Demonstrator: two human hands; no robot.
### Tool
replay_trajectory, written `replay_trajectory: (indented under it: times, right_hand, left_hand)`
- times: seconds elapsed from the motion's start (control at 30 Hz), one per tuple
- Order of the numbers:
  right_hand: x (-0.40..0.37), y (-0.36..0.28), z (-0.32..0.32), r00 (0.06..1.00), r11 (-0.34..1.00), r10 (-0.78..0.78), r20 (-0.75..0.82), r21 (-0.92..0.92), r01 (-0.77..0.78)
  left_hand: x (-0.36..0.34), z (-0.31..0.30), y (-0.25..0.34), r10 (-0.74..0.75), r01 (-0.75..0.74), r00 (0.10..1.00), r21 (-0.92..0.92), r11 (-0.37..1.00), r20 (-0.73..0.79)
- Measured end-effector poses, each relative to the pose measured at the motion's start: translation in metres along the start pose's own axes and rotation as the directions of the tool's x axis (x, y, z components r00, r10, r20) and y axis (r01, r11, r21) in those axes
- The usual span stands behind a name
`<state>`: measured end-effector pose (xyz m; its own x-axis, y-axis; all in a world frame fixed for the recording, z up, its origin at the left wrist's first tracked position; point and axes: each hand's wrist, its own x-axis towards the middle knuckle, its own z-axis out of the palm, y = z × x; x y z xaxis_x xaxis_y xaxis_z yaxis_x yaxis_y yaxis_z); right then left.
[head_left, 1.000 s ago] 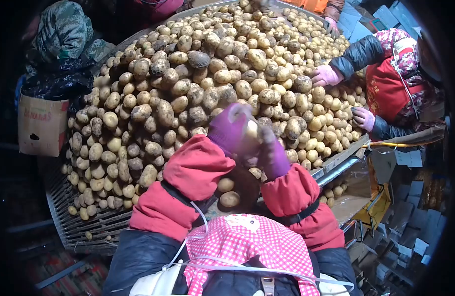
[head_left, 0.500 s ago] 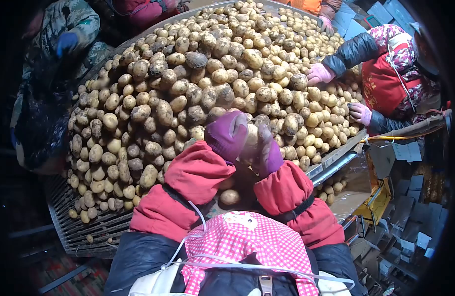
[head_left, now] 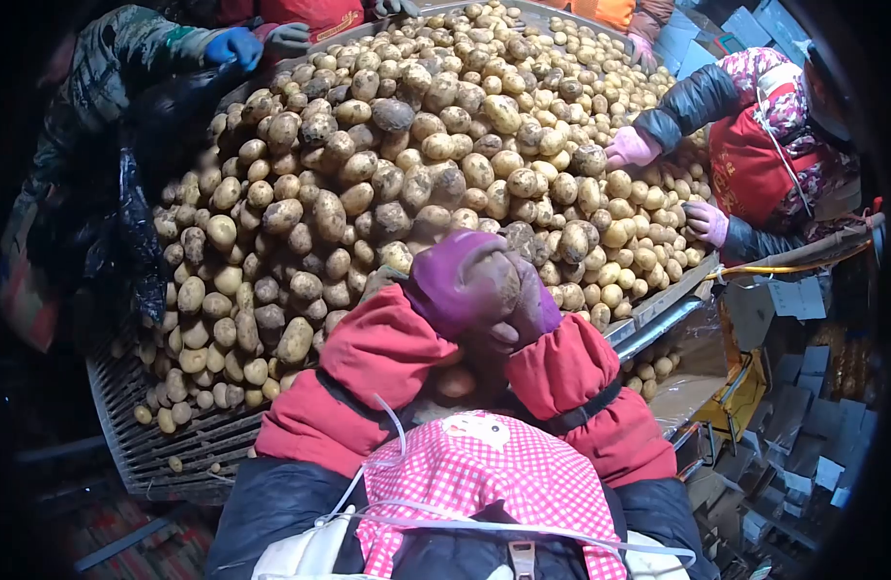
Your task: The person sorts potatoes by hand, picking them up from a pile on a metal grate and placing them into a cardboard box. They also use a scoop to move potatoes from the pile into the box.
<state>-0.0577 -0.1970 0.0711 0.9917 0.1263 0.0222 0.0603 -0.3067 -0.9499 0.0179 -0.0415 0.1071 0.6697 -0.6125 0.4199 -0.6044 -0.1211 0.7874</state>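
Observation:
My left hand (head_left: 453,278), in a purple glove and slightly blurred, is curled against a dirty potato (head_left: 498,284). My right hand (head_left: 534,304), in a matching soiled glove, closes round the same potato from the other side, its fingertips underneath. Both hands are together at the near edge of a large heap of potatoes (head_left: 368,174), some pale, others caked with dark soil. Another potato (head_left: 455,382) lies below my hands, close to my pink checked apron (head_left: 503,459).
A slatted metal table (head_left: 175,454) carries the heap. Across it, at right, a co-worker's pink-gloved hands (head_left: 635,147) touch potatoes. At upper left, a blue-gloved hand (head_left: 234,46) holds a black plastic bag (head_left: 141,232). Flattened cardboard (head_left: 803,416) lies at right.
My hands have drawn closer together around the potato and turned it. The co-worker at upper left has reached over the heap's edge with the black bag, and grey-gloved hands have appeared behind.

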Motion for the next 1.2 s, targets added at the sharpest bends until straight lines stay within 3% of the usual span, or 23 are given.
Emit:
replay_trajectory:
  times: [0.07,0.13,0.17,0.23,0.3,0.33,0.37,0.47,0.5,0.6,0.67,0.73,0.77,0.8,0.83,0.87,0.9,1.0,1.03,1.07,1.1,1.13,1.2]
  right_hand:
    - [0.019,-0.087,-0.040,0.913,0.988,0.049,0.405,-0.152,0.014]
    - [0.005,-0.041,-0.013,0.963,0.972,0.203,0.177,0.082,-0.220]
    - [0.003,-0.025,-0.004,0.960,0.946,0.270,0.080,0.162,-0.280]
    - [0.008,-0.008,-0.003,0.944,0.946,0.321,-0.073,0.071,-0.316]
    - [0.012,-0.012,-0.006,0.904,0.929,0.357,-0.236,-0.011,-0.370]
    - [0.007,-0.016,0.002,0.905,0.972,0.181,-0.386,-0.069,-0.223]
    - [0.002,-0.022,0.010,0.857,0.981,-0.005,-0.515,-0.170,-0.097]
    - [-0.003,-0.069,0.008,0.885,0.972,0.226,-0.406,0.037,-0.231]
    - [-0.003,-0.077,0.007,0.861,0.933,0.360,-0.359,0.142,-0.331]
    - [-0.007,-0.052,0.008,0.930,0.957,0.017,-0.368,-0.263,-0.122]
    - [-0.003,-0.025,0.005,0.945,0.806,-0.145,-0.293,-0.588,-0.059]
    - [-0.003,0.017,-0.003,0.958,0.695,-0.241,-0.158,-0.717,0.057]
    - [-0.005,0.043,-0.012,0.952,0.708,-0.293,-0.084,-0.688,0.157]
    - [0.005,0.025,-0.018,0.999,0.819,0.046,-0.012,-0.572,-0.045]
    - [0.015,0.005,-0.024,0.923,0.804,0.379,0.062,-0.516,-0.296]
    - [0.014,-0.021,-0.021,0.890,0.888,0.455,-0.003,-0.066,-0.454]
    - [0.009,-0.040,-0.017,0.839,0.773,0.543,-0.024,0.403,-0.489]
    - [0.019,0.005,-0.007,0.978,0.975,0.162,-0.131,0.173,-0.138]
    - [0.002,0.007,-0.010,0.961,0.952,0.244,-0.127,0.222,-0.212]
    - [-0.004,-0.022,-0.012,0.940,0.923,0.319,-0.119,0.267,-0.279]
    - [-0.006,-0.016,-0.014,0.970,0.982,0.184,-0.157,0.064,-0.176]
    - [-0.007,-0.010,-0.016,0.981,0.986,0.046,-0.191,-0.149,-0.075]
    - [-0.012,-0.014,-0.019,0.980,0.954,-0.050,-0.192,-0.300,-0.010]
  left_hand:
    - [0.004,-0.001,0.013,0.130,-0.129,0.992,0.039,0.991,-0.005]
    - [0.003,0.000,0.013,0.213,-0.213,0.977,0.097,0.972,0.011]
    - [0.001,0.004,0.012,0.008,-0.010,0.996,-0.018,1.000,-0.084]
    - [-0.002,0.017,0.001,-0.408,0.345,0.893,-0.294,0.891,-0.191]
    - [0.005,0.020,-0.005,-0.436,0.364,0.852,-0.272,0.891,-0.289]
    - [0.005,0.022,-0.007,-0.454,0.380,0.825,-0.263,0.887,-0.337]
    - [-0.001,0.026,-0.005,-0.636,0.555,0.744,-0.341,0.759,-0.203]
    - [-0.007,0.027,0.010,-0.502,0.467,0.825,-0.187,0.864,-0.260]
    - [-0.006,0.028,0.021,-0.547,0.523,0.778,-0.165,0.836,-0.308]
    - [-0.011,0.026,0.025,-0.616,0.579,0.742,-0.213,0.787,-0.265]
    - [-0.015,0.027,0.025,-0.559,0.551,0.775,-0.120,0.826,-0.295]
    - [-0.017,0.028,0.024,-0.471,0.475,0.826,-0.067,0.877,-0.309]
    - [-0.016,0.027,0.024,-0.408,0.411,0.857,-0.059,0.910,-0.314]
    - [-0.015,0.026,0.023,-0.342,0.344,0.884,-0.052,0.937,-0.319]
    - [-0.014,0.022,0.016,-0.407,0.380,0.867,-0.148,0.913,-0.287]
    - [-0.014,0.017,0.002,-0.467,0.413,0.849,-0.240,0.879,-0.247]
    - [-0.012,0.014,-0.010,-0.518,0.441,0.832,-0.329,0.835,-0.199]
    - [-0.006,0.011,-0.011,-0.599,0.558,0.786,-0.245,0.793,-0.149]
    - [-0.007,0.003,-0.006,-0.714,0.695,0.695,-0.329,0.639,0.082]
    - [-0.008,0.004,0.000,-0.563,0.547,0.825,-0.307,0.779,0.041]
    - [-0.013,0.007,0.006,-0.388,0.373,0.922,-0.276,0.886,0.000]
    - [-0.017,0.006,0.010,-0.307,0.306,0.951,-0.206,0.929,0.026]
    - [-0.023,0.005,0.015,-0.180,0.184,0.982,-0.073,0.980,0.062]
